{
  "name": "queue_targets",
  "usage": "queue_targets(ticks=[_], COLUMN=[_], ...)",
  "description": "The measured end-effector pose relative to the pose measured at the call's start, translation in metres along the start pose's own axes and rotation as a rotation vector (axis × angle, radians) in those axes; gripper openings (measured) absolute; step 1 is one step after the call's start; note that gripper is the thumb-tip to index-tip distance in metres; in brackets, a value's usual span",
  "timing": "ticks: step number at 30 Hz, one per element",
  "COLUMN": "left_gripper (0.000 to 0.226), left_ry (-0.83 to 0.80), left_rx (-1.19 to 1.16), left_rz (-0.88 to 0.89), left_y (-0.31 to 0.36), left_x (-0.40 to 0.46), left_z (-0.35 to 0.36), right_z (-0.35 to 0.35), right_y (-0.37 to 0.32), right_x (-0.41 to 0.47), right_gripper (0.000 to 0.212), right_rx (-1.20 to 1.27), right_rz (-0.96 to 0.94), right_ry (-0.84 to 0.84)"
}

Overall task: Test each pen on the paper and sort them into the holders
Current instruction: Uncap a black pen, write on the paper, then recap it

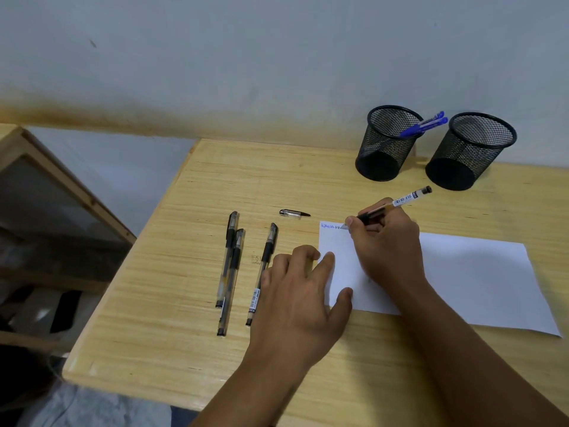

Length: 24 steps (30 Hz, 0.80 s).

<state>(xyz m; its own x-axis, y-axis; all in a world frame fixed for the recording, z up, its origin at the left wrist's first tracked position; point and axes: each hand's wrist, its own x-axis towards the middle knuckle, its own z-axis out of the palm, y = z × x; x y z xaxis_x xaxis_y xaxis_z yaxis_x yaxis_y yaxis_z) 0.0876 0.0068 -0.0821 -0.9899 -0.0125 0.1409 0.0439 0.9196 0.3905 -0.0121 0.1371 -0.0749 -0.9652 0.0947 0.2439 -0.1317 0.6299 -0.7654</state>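
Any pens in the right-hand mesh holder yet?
No: the right-hand holder shows only bare mesh inside, while the blue pens lean out of the left holder.

A pale grey-blue wall (277, 50) rises behind the light wooden tabletop (191, 241), with a brownish stain (92, 118) smeared along its lower part on the left. Left of the tabletop stands a wooden-framed piece of furniture with a dark panel (46, 204), tilted in the wide view. Below it the area is dim and cluttered, too dark to tell. The light is soft and even.
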Motion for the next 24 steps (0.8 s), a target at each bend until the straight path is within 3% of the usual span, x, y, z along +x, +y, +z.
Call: queue_targets(ticks=[12,24], left_gripper=[0.053,0.055], left_ry=[-0.001,0.022], left_rx=[-0.006,0.009], left_rz=[-0.004,-0.026], left_y=[-0.001,0.003], left_x=[0.0,-0.003], left_z=[0.001,0.001], right_z=[-0.003,-0.019], right_y=[0.001,0.003], right_x=[-0.001,0.005], right_gripper=[0.016,0.01], right_rx=[0.021,0.591], right_rz=[-0.012,0.328], right_ry=[-0.002,-0.028])
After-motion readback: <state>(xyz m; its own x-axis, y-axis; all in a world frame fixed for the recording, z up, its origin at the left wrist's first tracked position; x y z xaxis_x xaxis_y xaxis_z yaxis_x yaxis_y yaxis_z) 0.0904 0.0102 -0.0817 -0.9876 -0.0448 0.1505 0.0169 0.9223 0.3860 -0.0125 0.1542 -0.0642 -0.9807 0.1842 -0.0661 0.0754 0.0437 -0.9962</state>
